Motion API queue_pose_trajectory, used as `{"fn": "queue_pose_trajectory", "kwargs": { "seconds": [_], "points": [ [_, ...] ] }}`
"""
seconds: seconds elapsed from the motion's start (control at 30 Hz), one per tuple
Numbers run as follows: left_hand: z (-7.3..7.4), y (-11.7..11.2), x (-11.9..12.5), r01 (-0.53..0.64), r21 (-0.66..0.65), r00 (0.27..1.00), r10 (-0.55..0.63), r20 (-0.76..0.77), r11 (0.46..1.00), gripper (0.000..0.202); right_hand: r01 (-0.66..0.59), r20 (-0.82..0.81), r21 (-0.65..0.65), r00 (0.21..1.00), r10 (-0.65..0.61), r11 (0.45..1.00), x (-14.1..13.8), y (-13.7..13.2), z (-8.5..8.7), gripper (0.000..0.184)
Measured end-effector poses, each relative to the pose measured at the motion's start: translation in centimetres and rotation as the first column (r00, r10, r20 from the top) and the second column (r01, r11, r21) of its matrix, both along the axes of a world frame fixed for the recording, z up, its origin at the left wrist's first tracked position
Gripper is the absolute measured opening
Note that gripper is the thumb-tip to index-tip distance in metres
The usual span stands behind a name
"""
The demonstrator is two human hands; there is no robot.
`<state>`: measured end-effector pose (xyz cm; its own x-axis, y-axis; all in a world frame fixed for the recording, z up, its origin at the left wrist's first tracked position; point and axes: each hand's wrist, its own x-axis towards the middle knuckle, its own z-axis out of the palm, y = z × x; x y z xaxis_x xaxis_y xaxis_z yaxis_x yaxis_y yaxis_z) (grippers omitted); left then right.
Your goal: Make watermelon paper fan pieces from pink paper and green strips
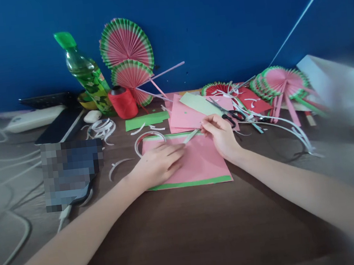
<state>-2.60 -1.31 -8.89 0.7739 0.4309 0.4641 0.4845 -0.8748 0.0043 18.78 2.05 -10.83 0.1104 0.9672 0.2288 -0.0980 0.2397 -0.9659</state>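
A pink paper sheet (199, 164) with green strips along its near and far edges lies on the brown table (187, 232). My left hand (159, 164) rests flat on the sheet's left part, fingers stretched out. My right hand (221, 134) is at the sheet's far right corner, fingers pinched on one end of a thin pale strip (191, 136) that runs toward my left fingertips. Black-handled scissors (228, 114) lie just beyond my right hand.
More pink and green sheets (184, 115) are stacked behind. Watermelon paper fans (125, 43) lean on the blue wall, others (281, 81) lie at right. A green bottle (86, 72), red thread spool (123, 102), white paper curls (102, 127), a phone (70, 169) and cables stand left.
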Motion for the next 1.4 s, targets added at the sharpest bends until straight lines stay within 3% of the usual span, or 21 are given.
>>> {"fn": "queue_pose_trajectory", "kwargs": {
  "seconds": [0.1, 0.23, 0.3, 0.4, 0.47, 0.63, 0.73, 0.9, 1.03, 1.4],
  "points": [
    [-0.1, 0.1, 0.0, 0.057, 0.004, 0.998, -0.056, -0.033, 0.998, 0.023, -0.001, -0.005, 0.006, 1.0, 0.001, 1.0, 0.0, 0.1, 0.0, 0.011],
    [0.9, 0.1, -0.2, -0.007, -0.027, 1.0, 0.008, 0.019, 1.0, 0.028, -0.021, 0.047, -0.015, 0.999, 0.021, 1.0, 0.1, 0.0, 0.2, 0.012],
    [1.6, 0.0, -0.3, -0.007, -0.184, 0.998, 0.018, 0.06, 0.983, 0.027, -0.036, 0.087, -0.022, 0.995, 0.038, 0.999, 0.1, -0.1, 0.4, 0.012],
    [2.3, 0.0, -0.5, 0.033, -0.46, 0.994, 0.019, 0.108, 0.887, 0.032, -0.066, 0.139, -0.043, 0.988, 0.071, 0.997, 0.0, -0.2, 0.8, 0.014],
    [2.0, 0.1, -0.5, 0.019, -0.515, 0.994, 0.037, 0.1, 0.857, 0.035, -0.093, 0.162, -0.084, 0.981, 0.106, 0.992, 0.0, -0.2, 1.0, 0.015],
    [0.1, 0.5, 0.0, -0.006, -0.345, 1.0, 0.003, -0.01, 0.939, 0.034, -0.133, 0.163, -0.182, 0.973, 0.163, 0.974, 0.4, 0.2, 1.4, 0.018],
    [0.0, 0.4, 0.2, -0.042, -0.274, 0.995, 0.014, -0.104, 0.961, 0.036, -0.108, 0.207, -0.175, 0.968, 0.144, 0.979, 0.6, 0.2, 1.6, 0.018],
    [1.0, -0.2, 0.2, -0.105, -0.254, 0.982, 0.06, -0.181, 0.961, 0.038, -0.064, 0.422, -0.086, 0.902, 0.095, 0.994, 0.8, 0.0, 1.8, 0.016],
    [1.0, -0.3, 0.4, -0.141, -0.228, 0.971, 0.09, -0.221, 0.963, 0.042, -0.045, 0.525, 0.01, 0.85, 0.033, 0.999, 0.9, 0.0, 1.9, 0.01],
    [0.5, -0.3, 0.6, -0.178, -0.205, 0.958, 0.122, -0.258, 0.963, 0.042, -0.046, 0.652, 0.005, 0.758, 0.031, 0.999, 0.3, -0.4, 1.3, 0.011]
  ]
}}
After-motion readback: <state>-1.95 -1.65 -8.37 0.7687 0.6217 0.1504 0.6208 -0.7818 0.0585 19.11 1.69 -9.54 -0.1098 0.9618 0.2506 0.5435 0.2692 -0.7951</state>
